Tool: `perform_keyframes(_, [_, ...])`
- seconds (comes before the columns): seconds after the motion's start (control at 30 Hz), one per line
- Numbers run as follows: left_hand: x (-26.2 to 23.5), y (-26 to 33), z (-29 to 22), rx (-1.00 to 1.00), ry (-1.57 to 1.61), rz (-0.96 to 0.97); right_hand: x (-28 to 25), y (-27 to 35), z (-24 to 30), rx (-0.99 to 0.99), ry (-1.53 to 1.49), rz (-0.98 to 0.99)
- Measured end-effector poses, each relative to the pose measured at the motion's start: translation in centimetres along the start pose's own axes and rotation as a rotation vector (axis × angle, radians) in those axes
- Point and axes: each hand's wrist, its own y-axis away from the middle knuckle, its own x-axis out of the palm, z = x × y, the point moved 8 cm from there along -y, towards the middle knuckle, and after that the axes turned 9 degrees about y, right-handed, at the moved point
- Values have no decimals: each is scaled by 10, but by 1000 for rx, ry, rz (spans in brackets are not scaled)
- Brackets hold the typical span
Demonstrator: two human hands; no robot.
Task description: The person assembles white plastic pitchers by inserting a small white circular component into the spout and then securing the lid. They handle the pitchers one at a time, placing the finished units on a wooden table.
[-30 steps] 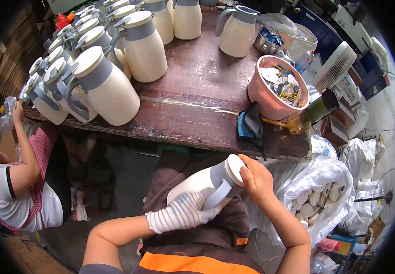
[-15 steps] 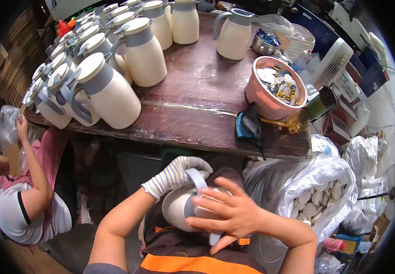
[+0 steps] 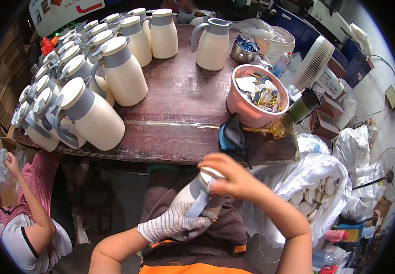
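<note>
On my lap leans a cream thermos jug with a grey collar and handle, its top tilted away from me. My left hand, in a striped white glove, wraps around the jug low down by the handle. Bare and slightly blurred, my right hand grips the top, with fingers over the pale lid and thumb near the collar. My fingers hide part of the lid and of the jug's lower body.
Several lidded jugs crowd the table's left side. Farther back stands a jug without a lid. A pink bucket of round parts and a blue-black pouch lie right. A white sack of lids stands beside me; a co-worker sits left.
The jug has turned so its top points away from me. My left hand has shifted from the far side to its lower part; my right hand has moved up onto the lid.
</note>
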Motion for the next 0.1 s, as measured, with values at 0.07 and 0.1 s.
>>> perform_keyframes(0.07, [-1,4,-3,-90,31,-72,-41,-24,-50,155,-153,-159])
perform_keyframes(0.1, [-3,4,-7,-82,31,-74,-62,-33,-82,428,-382,-156])
